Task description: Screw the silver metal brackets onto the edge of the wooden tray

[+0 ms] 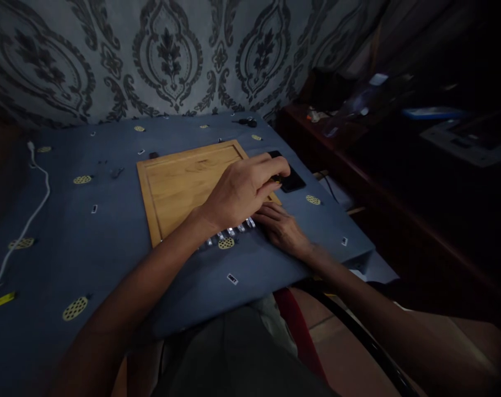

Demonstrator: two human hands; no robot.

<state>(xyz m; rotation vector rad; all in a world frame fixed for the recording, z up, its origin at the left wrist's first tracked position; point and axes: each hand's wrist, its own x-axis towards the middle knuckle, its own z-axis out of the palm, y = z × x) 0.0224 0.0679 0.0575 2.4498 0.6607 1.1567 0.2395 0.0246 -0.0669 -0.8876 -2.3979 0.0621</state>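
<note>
My left hand [244, 187] reaches across the right part of a wooden board [176, 187], its thumb and fingers closed in a pinch. A small dark and yellowish bit shows at the fingertips, too little to name. Just below it, my right hand [282, 227] lies low at the board's near right corner, its fingers stretched out together and resting there; the thumb is hidden. Several small, shiny clear pieces [230, 231] stand in a row along the board's near edge, between my left forearm and my right hand. A black phone [290, 175] lies behind my left fingertips.
A blue patterned cloth [122, 275] covers the table. Dark keys [247, 122] sit near its back edge. A white cable [43, 204] and a yellow strip [1, 300] are at the left. To the right stands dark furniture with a clear bottle [361, 99] on it.
</note>
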